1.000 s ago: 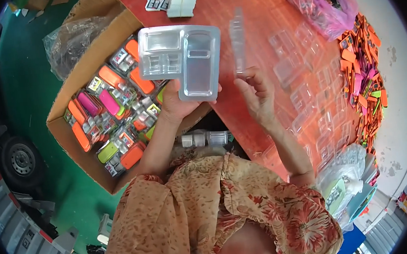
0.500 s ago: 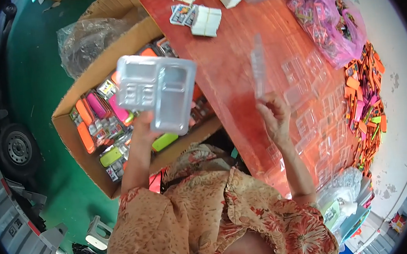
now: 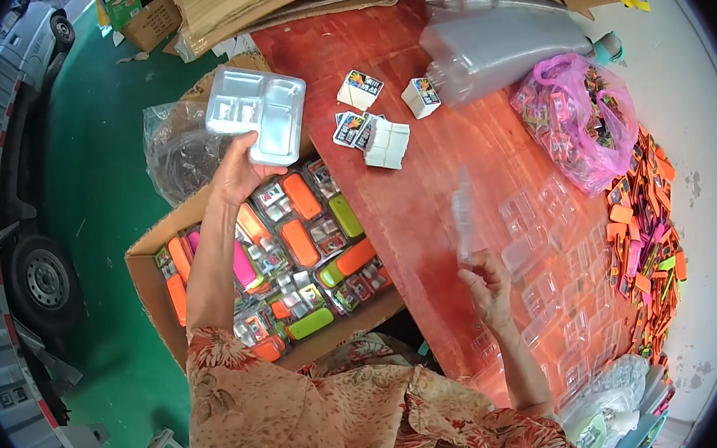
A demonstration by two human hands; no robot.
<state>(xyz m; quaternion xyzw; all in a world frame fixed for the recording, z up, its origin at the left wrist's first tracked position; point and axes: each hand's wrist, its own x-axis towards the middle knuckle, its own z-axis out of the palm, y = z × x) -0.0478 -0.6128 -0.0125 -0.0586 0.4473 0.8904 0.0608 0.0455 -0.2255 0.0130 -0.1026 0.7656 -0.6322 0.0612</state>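
Note:
My left hand (image 3: 241,170) grips a clear plastic blister tray (image 3: 280,122) with moulded compartments, held up over the far end of a cardboard box. Its fingers wrap round the tray's lower edge and are partly hidden behind it. Above the red table, my right hand (image 3: 488,285) pinches a thin clear plastic blister shell (image 3: 463,215), seen nearly edge-on and upright. Rows of similar clear shells (image 3: 527,248) lie on the table to the right of that hand. Inside the box are several filled packs (image 3: 299,242) with orange, green and pink pieces.
The cardboard box (image 3: 152,280) stands against the left edge of the red table (image 3: 365,198). Farther off lie banded card stacks (image 3: 386,145), a roll of clear film (image 3: 505,45) and a pink bag (image 3: 576,124). Orange pieces (image 3: 645,233) are heaped along the right wall.
My view has tilted up, showing more of the table's far end. My left hand has carried the tray away from me, toward the box's far end. My right hand still pinches its shell.

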